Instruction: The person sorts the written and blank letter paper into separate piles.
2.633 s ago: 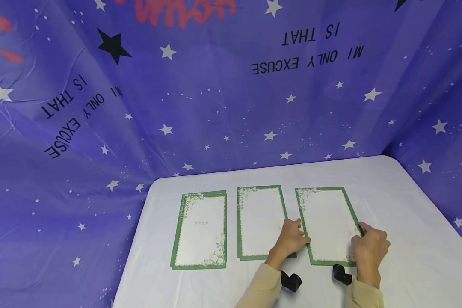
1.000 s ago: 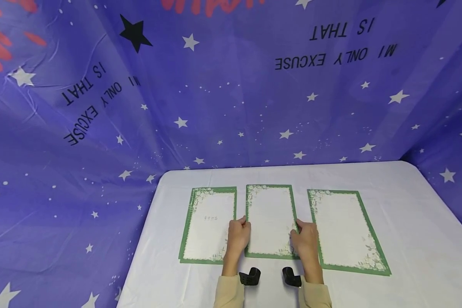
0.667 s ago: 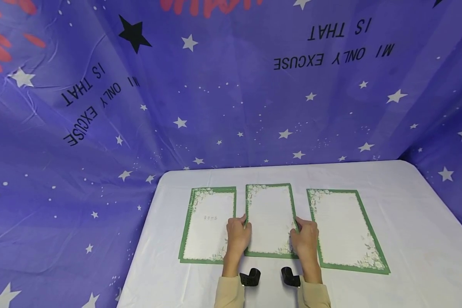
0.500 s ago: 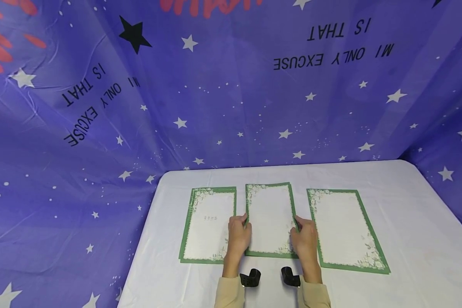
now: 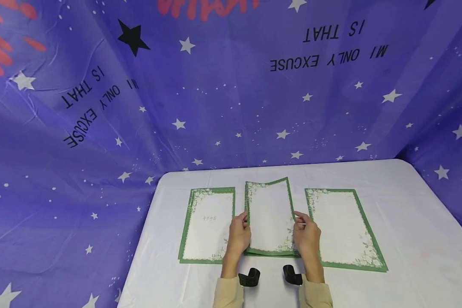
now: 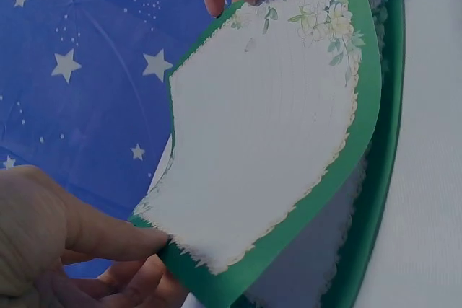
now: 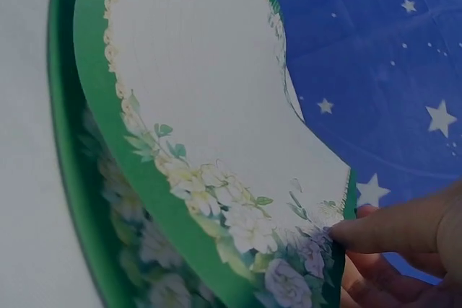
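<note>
A person's two hands hold a sheet of paper at the middle of a white-covered bench. The sheet has a green border and pale flowers at its upper left and lower right. It bends as it is held, and its top edge sags between the corners. The left hand has its grip pinching the left edge, thumb on top and fingers beneath. The right hand pinches the right edge the same way, its thumb by the printed flowers. A second sheet lies under the held one, its green edge showing past it.

To the left lies another bordered sheet, with small grey writing near its middle and a further green edge peeking out beneath. To the right lies a similar sheet, near the right hand. Black curved pieces sit beside the wrists, next to the beige sleeves. Behind the bench hangs a purple cloth with stars and upside-down lettering.
</note>
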### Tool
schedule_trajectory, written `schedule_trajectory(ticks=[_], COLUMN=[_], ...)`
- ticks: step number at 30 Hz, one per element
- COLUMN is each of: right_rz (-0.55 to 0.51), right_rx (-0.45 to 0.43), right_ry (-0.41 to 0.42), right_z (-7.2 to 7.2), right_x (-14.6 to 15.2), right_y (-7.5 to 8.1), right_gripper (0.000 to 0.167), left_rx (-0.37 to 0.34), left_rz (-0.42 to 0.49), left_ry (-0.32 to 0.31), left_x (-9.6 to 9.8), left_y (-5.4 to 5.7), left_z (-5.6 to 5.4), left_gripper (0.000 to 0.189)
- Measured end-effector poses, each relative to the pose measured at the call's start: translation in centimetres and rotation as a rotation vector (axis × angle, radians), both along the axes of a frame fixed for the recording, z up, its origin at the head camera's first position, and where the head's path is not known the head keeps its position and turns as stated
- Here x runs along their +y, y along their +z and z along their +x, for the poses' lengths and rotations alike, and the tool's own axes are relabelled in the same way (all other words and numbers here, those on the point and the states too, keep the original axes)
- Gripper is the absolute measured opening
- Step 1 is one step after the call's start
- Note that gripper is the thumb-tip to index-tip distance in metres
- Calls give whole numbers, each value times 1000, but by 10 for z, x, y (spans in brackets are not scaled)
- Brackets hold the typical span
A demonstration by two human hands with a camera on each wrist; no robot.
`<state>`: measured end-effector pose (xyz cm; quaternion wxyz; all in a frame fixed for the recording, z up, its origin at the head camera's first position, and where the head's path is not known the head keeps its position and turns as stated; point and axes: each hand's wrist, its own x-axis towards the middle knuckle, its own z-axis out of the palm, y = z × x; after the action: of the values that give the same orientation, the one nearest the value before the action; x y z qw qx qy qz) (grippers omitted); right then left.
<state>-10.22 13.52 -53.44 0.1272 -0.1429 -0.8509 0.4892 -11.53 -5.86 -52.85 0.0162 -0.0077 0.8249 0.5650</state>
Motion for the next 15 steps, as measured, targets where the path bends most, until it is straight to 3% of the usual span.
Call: schedule_trajectory(ticks=[7,15], right_rz=[2,102], right_rx=[-20,-8], right_ry=[-35,-144], right_z=[9,20], right_x=[29,76], right_y=[16,44], right_gripper=[38,39], left_rx=[-11,-40], left_rz=[-6,-56], left_ry=[-49,-209], left_x=[25,73], left_y=[9,21], left_z=[0,1], left_gripper=[58,62])
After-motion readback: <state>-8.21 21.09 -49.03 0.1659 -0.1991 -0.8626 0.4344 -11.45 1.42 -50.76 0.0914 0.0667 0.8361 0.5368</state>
